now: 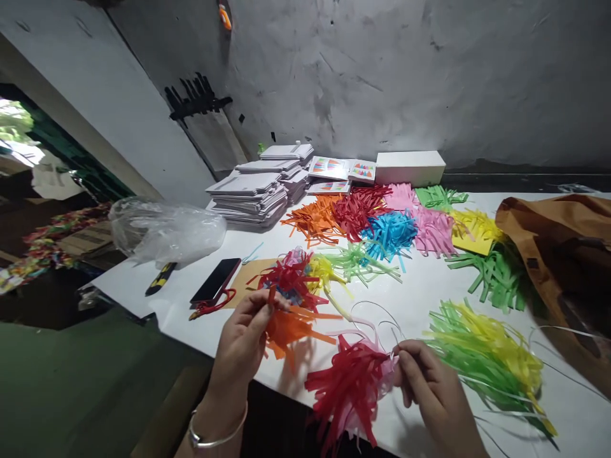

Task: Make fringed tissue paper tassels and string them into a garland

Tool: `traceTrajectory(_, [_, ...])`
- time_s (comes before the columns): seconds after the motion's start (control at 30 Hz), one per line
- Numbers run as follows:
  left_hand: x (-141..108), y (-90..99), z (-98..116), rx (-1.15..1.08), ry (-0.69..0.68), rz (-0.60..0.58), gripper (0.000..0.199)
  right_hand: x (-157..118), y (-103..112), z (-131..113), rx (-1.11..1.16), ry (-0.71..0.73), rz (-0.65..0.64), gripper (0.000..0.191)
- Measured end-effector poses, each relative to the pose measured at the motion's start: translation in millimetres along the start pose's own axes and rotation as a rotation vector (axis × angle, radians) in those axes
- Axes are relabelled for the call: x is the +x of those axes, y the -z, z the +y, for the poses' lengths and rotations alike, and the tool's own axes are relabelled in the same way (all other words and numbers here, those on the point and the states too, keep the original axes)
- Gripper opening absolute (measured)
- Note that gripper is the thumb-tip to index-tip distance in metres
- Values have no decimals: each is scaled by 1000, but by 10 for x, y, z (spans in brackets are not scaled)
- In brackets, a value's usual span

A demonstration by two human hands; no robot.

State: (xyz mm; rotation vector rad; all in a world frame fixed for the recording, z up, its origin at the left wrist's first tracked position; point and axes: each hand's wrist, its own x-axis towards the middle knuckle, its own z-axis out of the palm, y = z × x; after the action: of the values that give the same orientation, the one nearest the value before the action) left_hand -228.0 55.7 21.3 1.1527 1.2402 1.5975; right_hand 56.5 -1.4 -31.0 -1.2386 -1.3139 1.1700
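Between the thumb and fingers of my left hand is an orange tissue-paper tassel, its fringes spreading to the right. My right hand pinches the bound top of a red tassel, with pink fringes behind it, over the table's front edge. A thin white string loops up near my right fingertips. Just past my left hand lie a dark red tassel and a yellow tassel. Green and yellow tassels lie right of my right hand, with string running beside them.
Farther back are orange, blue and pink fringe bundles. Stacked white packets and a white box stand by the wall. A phone, a cutter knife and a plastic bag lie left; a brown bag sits right.
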Motion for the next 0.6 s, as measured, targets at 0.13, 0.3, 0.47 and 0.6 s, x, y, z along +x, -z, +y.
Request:
traceTrajectory(0.13, [163, 135, -169, 673, -72, -173, 15, 21, -416, 204, -120, 24, -129, 42])
traceTrajectory(0.3, [433, 168, -584, 1163, -32, -203, 29, 161, -433, 651, -446, 106, -63, 42])
traceTrajectory(0.47, [814, 522, -717, 1323, -37, 25, 39, 364, 248, 878, -767, 322, 284, 36])
traceTrajectory(0.6, [988, 678, -586, 1341, -109, 154, 40, 395, 416, 842, -886, 581, 289, 29])
